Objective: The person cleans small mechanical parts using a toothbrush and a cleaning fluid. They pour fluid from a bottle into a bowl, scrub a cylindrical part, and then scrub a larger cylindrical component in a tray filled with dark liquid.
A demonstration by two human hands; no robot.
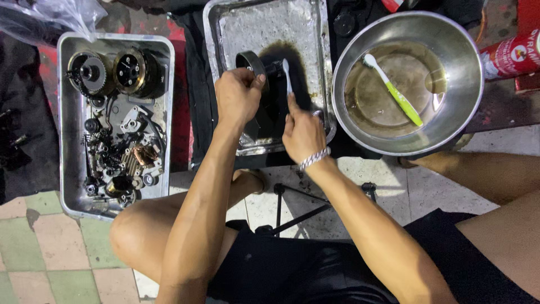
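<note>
My left hand (239,95) grips a dark, greasy metal part (254,62) with a round ring end, held over a shallow metal tray (225,34). My right hand (302,132), with a silver chain bracelet on the wrist, holds a white toothbrush (286,76) whose head touches the part. A dark oily stain spreads across the tray under both hands.
A second metal tray (66,141) at the left is full of several greasy engine parts and gears. A steel bowl (467,95) at the right holds murky liquid and a green-and-white toothbrush (394,90). A red can (509,56) lies at the far right. My knees and a small stool frame are below.
</note>
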